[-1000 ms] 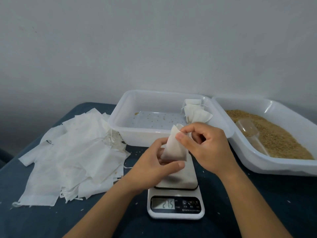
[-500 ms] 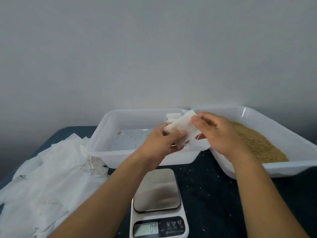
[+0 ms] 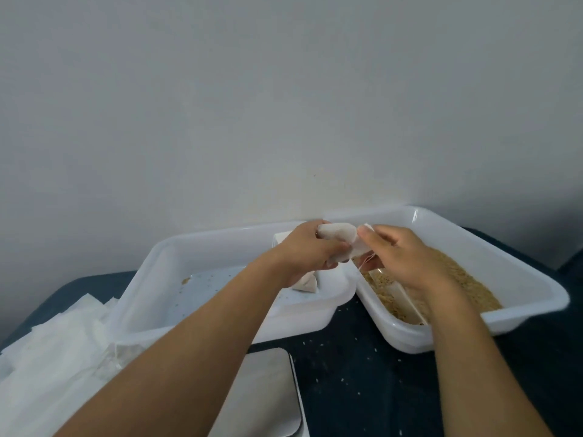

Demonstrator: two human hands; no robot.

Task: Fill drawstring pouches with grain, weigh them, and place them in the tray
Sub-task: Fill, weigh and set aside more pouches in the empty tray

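Pouch sat gripped in the left hand, held above the tray near its right rim, while the right hand pinched its drawstring end beside the grain bin.

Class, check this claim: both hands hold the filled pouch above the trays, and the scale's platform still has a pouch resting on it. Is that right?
One detail is wrong. In the head view the scale has a bare metal platform, with nothing resting on it. The rest stands: the left hand and right hand hold the pouch above the trays, near the rim of the left tray.
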